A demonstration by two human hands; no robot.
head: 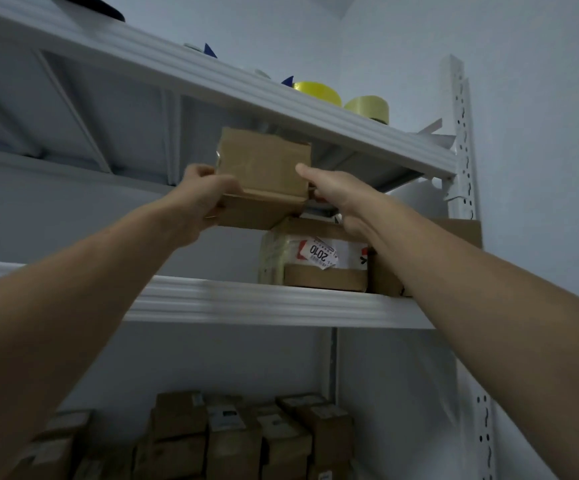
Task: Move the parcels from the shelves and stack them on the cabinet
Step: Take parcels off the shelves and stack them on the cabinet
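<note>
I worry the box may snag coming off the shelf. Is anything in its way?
Nothing visible lies in front of the brown box, gripped by the left hand and right hand. The upper shelf hangs close above it, the labelled parcel sits just below. The cabinet is out of view.

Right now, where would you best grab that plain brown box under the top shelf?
Grip the brown box by both side faces, one hand per side, as the left hand and right hand do. The upper shelf crowds its top; a labelled parcel sits beneath.
</note>
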